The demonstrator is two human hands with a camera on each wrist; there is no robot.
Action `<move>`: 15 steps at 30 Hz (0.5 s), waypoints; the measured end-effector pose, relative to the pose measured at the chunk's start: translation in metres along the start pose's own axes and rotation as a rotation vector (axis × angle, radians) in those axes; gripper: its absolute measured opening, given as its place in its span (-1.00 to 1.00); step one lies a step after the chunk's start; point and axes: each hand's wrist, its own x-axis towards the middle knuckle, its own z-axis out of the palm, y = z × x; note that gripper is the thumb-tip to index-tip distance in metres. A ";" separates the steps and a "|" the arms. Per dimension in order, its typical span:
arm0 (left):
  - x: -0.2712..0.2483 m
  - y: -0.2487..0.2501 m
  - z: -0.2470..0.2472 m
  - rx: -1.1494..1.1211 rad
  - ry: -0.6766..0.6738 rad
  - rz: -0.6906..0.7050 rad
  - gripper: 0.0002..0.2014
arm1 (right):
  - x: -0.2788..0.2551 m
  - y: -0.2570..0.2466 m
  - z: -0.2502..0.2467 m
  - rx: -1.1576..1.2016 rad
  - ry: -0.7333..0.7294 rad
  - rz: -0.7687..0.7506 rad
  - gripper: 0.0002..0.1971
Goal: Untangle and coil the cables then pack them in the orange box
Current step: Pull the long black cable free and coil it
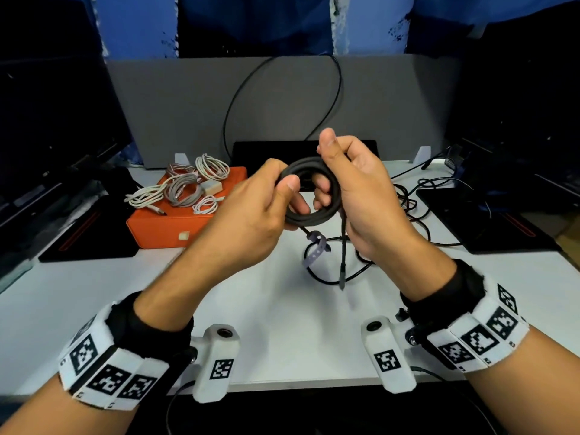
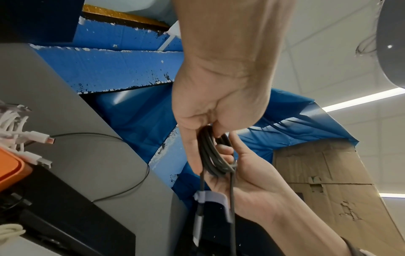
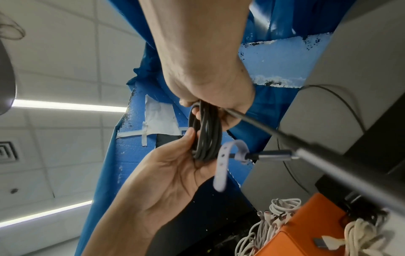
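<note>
1. Dark grey braided cable coil (image 1: 309, 196) is up in the air over the white table (image 1: 94, 293), right between both hands, about mid-frame in the head view.
2. Left hand (image 1: 251, 221) grips the coil's left side, thumb on top of the loops, fingers curled underneath and through the middle.
3. Right hand (image 1: 361, 196) holds the right side of the coil, fingers hooked through the hole, thumb sticking up above the loops.
4. Two loose ends hang down from the coil below the hands. One carries a pale purple strap (image 1: 315, 248) with little holes in it, the other ends in a slim metal plug (image 1: 342, 277) dangling just above the table.
5. From the right wrist view the strap (image 3: 221, 166) curls off beside a silvery connector (image 3: 274, 156), just next to the coil (image 3: 207, 136).
6. The orange box (image 1: 175, 227) sits on the table off to the left of the hands, well apart from the coil. White and grey cables (image 1: 185, 186) are piled on top of it, some spilling over its left edge.
7. More thin black cables (image 1: 414, 208) lie tangled on the table under and to the right of the hands.
</note>
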 end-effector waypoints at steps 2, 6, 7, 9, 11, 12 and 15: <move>0.000 0.001 0.004 -0.040 0.078 -0.027 -0.80 | -0.001 0.001 0.002 -0.010 -0.034 -0.070 -0.82; -0.003 0.000 0.018 -0.023 0.116 -0.009 -0.77 | -0.004 0.005 0.006 -0.017 -0.020 -0.127 -0.90; -0.004 -0.002 0.019 -0.007 0.098 -0.009 -0.76 | -0.003 0.005 0.005 -0.008 -0.016 -0.122 -0.91; -0.004 -0.007 0.020 0.024 0.046 -0.017 -0.72 | -0.002 0.003 0.004 0.027 -0.016 -0.099 -0.90; -0.004 -0.009 0.019 0.054 -0.009 -0.036 -0.68 | -0.001 0.001 0.001 0.038 -0.030 -0.060 -0.87; -0.004 -0.010 0.018 0.061 -0.049 -0.045 -0.68 | 0.000 0.000 -0.001 0.025 -0.043 -0.035 -0.85; 0.000 -0.011 0.009 -0.012 -0.234 -0.012 -0.64 | 0.005 -0.005 -0.009 -0.054 -0.098 0.039 -0.78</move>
